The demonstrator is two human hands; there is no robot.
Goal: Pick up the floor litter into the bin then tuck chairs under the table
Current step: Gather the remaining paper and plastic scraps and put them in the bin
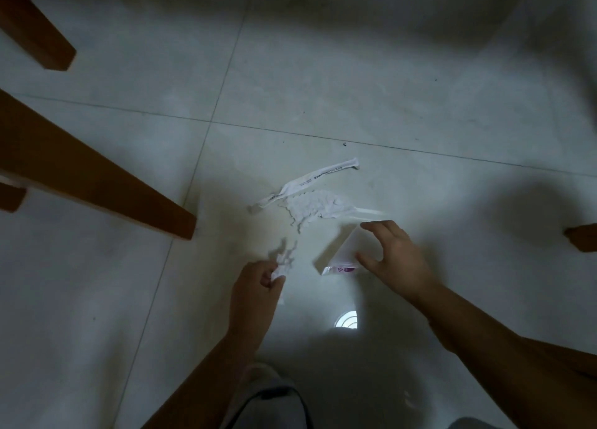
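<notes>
Litter (pixel 310 207) on floor (pixel 420 105), both hands down.
Left hand (pixel 255 288) pinches torn tissue (pixel 283 260); right hand (pixel 392 255) spans white packet (pixel 344 252), thumb and forefinger spread (gripping? unclear). Paper wrapper (pixel 315 181) lies just beyond, nearer the right.

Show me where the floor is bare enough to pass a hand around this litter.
Bare tile: beyond the paper wrapper, toward the far grout line; right of the right hand, out to the wooden foot; left of the left hand, this side of the slanted wooden leg. Crowded: between the hands, where crumpled tissue, tissue scrap and white packet cluster.
</notes>
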